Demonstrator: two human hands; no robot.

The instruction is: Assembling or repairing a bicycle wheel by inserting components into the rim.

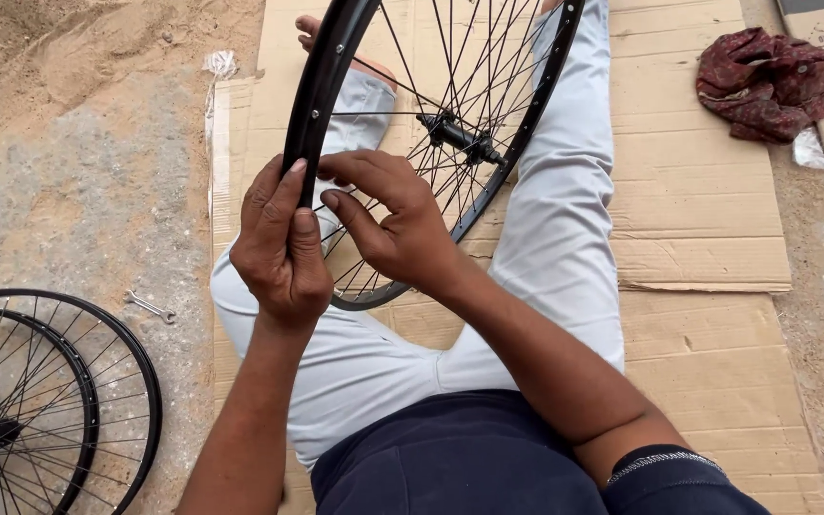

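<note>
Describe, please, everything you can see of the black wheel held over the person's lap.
The wheel has a black, metal-looking rim, thin crossed spokes and a dark hub; no tyre shows. It stands roughly upright between the person's legs, its top cut off by the frame. The left hand grips the rim; the right hand touches the rim beside it.

We record the person's clothing as follows. Light grey trousers [565, 238] cover both legs, running from the centre of the frame to its top edge; the fabric is plain with soft creases at the knees. A dark navy top [460, 458] fills the lower centre. Its short sleeve [669, 472], lower right, ends in a hem with pale stitching. We note bare forearms, a bare left hand [278, 248] and a bare right hand [393, 219], without rings or watch. One bare foot [309, 30] shows at the top.
</note>
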